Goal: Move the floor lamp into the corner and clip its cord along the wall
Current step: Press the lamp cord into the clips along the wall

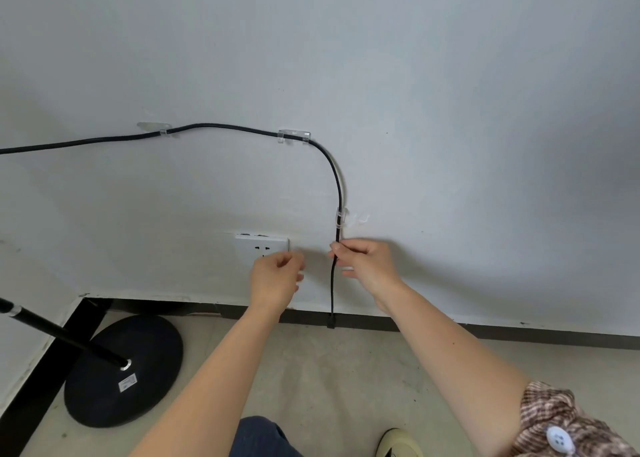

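White wall fills most of what I can see, meeting a pale floor along a dark skirting strip. Over in the corner stands the lamp, its round black base flat on the floor and its pole leaning up out of sight.

Its cord runs in from the left along the wall, through a clear clip, then a wider one, bends downward and passes a third clip. Below that it hangs free, the plug dangling just at the skirting, unplugged.

Her right hand pinches the cord just under the third clip, thumb and fingertips closed on it. Her left hand is loosely curled in front of the socket; whether it holds anything I cannot tell.

That cord looks light and springy, stiff enough to hold its curve, so it may want to pop from a clip if tugged. Holding it close beneath the clip seems right. The base looks heavy; the lamp should stay put.
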### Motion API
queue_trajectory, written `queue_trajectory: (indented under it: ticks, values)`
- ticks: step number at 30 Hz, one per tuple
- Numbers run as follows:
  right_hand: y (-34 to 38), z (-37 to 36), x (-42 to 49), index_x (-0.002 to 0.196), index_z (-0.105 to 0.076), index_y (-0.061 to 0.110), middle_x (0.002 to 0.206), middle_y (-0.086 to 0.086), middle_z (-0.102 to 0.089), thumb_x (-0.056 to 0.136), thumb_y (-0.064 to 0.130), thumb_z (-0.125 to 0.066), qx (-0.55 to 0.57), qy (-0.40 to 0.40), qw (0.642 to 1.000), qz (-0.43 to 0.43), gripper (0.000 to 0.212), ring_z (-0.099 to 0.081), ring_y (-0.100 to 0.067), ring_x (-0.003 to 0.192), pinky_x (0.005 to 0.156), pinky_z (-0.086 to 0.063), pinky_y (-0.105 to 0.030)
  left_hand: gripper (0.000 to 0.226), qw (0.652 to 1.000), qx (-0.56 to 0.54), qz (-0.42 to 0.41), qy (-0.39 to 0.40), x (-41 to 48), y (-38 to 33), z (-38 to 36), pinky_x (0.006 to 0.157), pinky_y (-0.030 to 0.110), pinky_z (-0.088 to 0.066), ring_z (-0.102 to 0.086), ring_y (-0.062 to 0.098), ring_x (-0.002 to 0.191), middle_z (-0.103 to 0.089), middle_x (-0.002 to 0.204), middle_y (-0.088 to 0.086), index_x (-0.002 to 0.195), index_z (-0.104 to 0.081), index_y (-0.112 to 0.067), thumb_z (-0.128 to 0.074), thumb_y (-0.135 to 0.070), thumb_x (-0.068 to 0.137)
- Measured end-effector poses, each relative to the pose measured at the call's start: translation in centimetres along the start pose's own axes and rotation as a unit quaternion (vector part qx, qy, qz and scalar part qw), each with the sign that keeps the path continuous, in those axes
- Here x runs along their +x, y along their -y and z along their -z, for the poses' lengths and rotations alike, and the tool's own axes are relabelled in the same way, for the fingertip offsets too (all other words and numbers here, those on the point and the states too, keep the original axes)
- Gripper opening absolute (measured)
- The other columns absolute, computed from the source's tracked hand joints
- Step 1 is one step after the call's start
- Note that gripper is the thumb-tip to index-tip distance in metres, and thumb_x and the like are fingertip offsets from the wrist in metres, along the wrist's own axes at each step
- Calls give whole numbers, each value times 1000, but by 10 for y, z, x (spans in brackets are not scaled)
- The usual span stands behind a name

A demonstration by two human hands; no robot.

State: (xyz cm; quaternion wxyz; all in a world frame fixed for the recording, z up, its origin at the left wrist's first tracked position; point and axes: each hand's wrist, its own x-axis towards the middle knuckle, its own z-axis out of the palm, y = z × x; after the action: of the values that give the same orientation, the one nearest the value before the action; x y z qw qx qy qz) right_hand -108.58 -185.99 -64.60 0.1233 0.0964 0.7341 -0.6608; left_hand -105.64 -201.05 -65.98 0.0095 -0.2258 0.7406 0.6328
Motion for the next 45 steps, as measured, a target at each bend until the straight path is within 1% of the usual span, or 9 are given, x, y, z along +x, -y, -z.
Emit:
queue_trajectory:
  ticks: [3, 7, 15, 19, 24, 29, 36, 41, 45]
  values:
    - [-1, -2, 1, 92, -73, 14, 83, 3, -73, 89, 21, -67, 1, -3, 1000, 1, 10, -66, -13, 76, 77, -54, -29, 25, 982, -15, 183, 41, 3, 32, -5, 63, 32, -55, -66, 22, 70, -72, 87, 10, 82, -68, -7, -53, -26, 90]
    - [-1, -6, 0, 85, -72, 15, 83, 0, -73, 89, 20, -66, 7, -3, 1000, 11, 8, -66, -15, 75, 81, -55, -33, 46, 911, -139, 370, 115, 2, 61, -22, 52, 31, -55, -68, 26, 69, -73, 88, 17, 96, -65, 4, -49, -39, 93]
    - [-7, -10, 0, 78, -72, 16, 75, 2, -74, 88, 21, -67, 17, 4, 1000, 14, 12, -69, -12, 67, 71, -56, -29, 9, 789, -448, 419, 30, 17, 82, -39, 47, 30, -56, -60, 21, 66, -61, 79, 17, 80, -58, 3, -62, -1, 87]
    - [-17, -10, 2, 74, -71, 18, 74, 1, -70, 81, 18, -73, -23, 6, 999, 22, 7, -65, -14, 70, 71, -53, -30, 15, 803, -444, 396, 37, 20, 85, -38, 42, 18, -53, -62, 13, 47, -66, 52, 10, 72, -62, 2, -61, 0, 87]
    - [-49, -28, 5, 70, -68, 17, 63, 4, -62, 80, 15, -74, -154, 24, 988, 0, 12, -55, -4, 57, 61, -43, -23, 7, 802, -473, 364, 12, 24, 89, -32, 45, 19, -55, -62, 14, 58, -64, 80, 12, 94, -58, -4, -59, 1, 89]
    - [-70, -36, 14, 65, -65, 20, 62, 2, -61, 87, 11, -64, -165, -5, 986, 9, 24, -56, -17, 64, 73, -50, -37, 11, 796, -496, 346, -15, 32, 94, -24, 52, 24, -57, -59, 18, 68, -62, 79, 13, 79, -59, -1, -59, -2, 90]
    - [-80, -37, 20, 64, -64, 22, 65, 2, -64, 85, 10, -62, -163, -41, 985, 30, 24, -60, -20, 69, 76, -52, -38, 19, 787, -524, 314, -83, 49, 121, -13, 45, 17, -53, -57, 15, 67, -59, 76, 8, 76, -55, -2, -51, -5, 94]
    - [-95, -45, 30, 69, -64, 20, 67, -2, -64, 88, 11, -60, -120, -50, 991, 32, 22, -59, -17, 60, 68, -49, -34, 3, 816, -484, 299, -100, 57, 135, -10, 44, 16, -53, -59, 13, 68, -61, 81, 6, 90, -54, -5, -56, -6, 92]
    - [-110, -54, 39, 63, -63, 19, 67, -5, -65, 89, 13, -62, -91, -49, 995, 4, 26, -59, -4, 47, 61, -50, -25, 18, 855, -448, 217, -148, 66, 135, -5, 56, 16, -57, -60, 13, 70, -60, 81, 5, 76, -52, -7, -64, 3, 84]
